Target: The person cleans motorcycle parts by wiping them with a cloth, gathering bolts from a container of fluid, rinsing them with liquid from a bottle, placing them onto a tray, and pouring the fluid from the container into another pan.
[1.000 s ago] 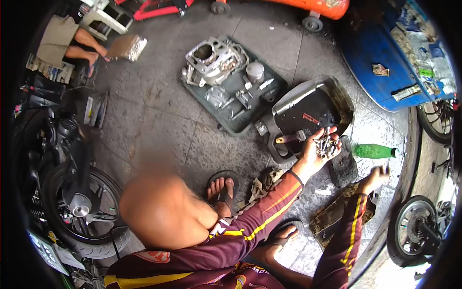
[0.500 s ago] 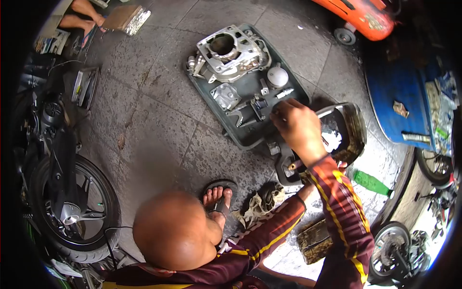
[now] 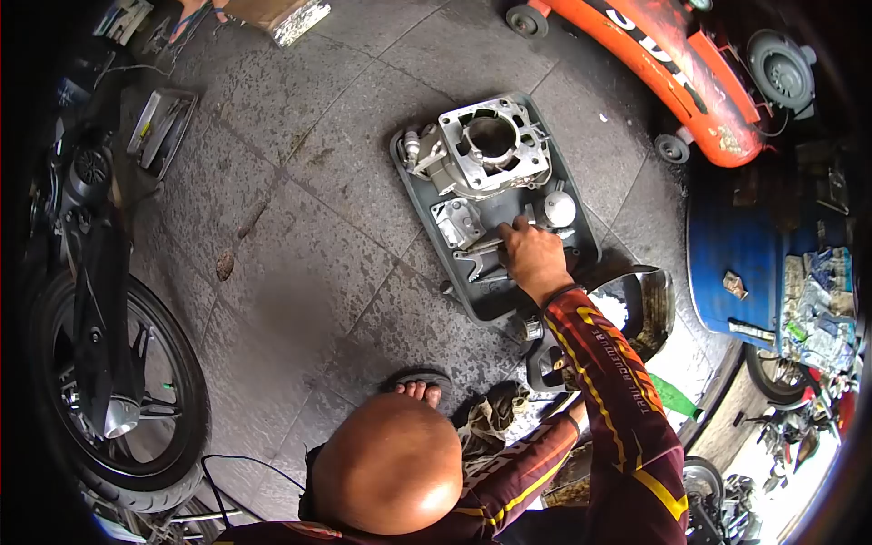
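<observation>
My right hand (image 3: 534,259) reaches into a grey tray (image 3: 490,302), palm down, fingers bent and pressed together over small metal parts. Whatever they grip is hidden. Just beyond the fingers sits a round piston (image 3: 559,209). A square metal cover (image 3: 456,222) and a forked lever (image 3: 470,265) lie to the left of the hand. An engine cylinder block (image 3: 452,165) with a large round bore fills the tray's far end. My left hand (image 3: 579,411) shows only at the wrist. Its fingers are hidden behind my right forearm, near a dark metal part (image 3: 543,368).
A grimy open basin (image 3: 661,313) stands right of the tray, with a green bottle (image 3: 674,398) beyond it. A crumpled rag (image 3: 490,424) lies by my foot. An orange compressor tank (image 3: 649,59), a blue container (image 3: 734,245) and a motorcycle wheel (image 3: 191,400) surround the floor.
My right hand has moved further left and deeper into the tray, down onto the small parts. The view has shifted, showing more of the orange tank. My left fingertips are now covered.
</observation>
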The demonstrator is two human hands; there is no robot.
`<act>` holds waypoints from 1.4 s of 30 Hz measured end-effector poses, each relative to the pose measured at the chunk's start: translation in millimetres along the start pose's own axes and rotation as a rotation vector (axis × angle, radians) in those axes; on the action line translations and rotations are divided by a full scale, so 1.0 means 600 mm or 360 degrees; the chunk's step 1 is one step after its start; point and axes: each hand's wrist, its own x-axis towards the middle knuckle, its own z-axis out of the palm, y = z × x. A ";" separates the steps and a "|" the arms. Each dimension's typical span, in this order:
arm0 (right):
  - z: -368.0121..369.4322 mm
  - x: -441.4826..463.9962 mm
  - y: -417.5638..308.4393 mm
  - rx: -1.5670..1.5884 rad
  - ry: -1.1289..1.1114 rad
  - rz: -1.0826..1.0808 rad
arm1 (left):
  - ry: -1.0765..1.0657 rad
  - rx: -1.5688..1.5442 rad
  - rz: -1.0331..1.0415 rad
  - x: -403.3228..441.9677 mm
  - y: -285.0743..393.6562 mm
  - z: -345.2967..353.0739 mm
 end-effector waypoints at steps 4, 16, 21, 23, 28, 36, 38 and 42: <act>-0.009 -0.002 -0.004 -0.0163 -0.0079 -0.0061 | 0.0087 -0.0060 0.0107 -0.036 0.014 -0.042; -0.025 0.031 -0.035 0.0331 0.0390 0.0255 | 0.0231 -0.0132 0.0160 -0.077 0.004 -0.090; -0.045 0.009 -0.032 0.0706 0.0620 0.0337 | 0.0270 -0.0162 0.0159 -0.085 -0.003 -0.094; -0.039 -0.013 -0.022 0.0495 0.0321 0.0342 | 0.0271 -0.0175 0.0152 -0.086 -0.004 -0.091; 0.035 -0.043 -0.071 0.0217 -0.0016 0.0165 | 0.0261 -0.0168 0.0149 -0.086 -0.004 -0.090; 0.093 -0.030 -0.103 0.0171 0.0151 0.0124 | 0.0284 -0.0158 0.0157 -0.084 -0.004 -0.090; 0.100 -0.026 -0.103 0.0181 0.0126 0.0142 | 0.0279 -0.0163 0.0156 -0.081 -0.005 -0.089; 0.106 -0.023 -0.103 0.0122 0.0098 0.0105 | 0.0293 -0.0174 0.0155 -0.083 -0.001 -0.094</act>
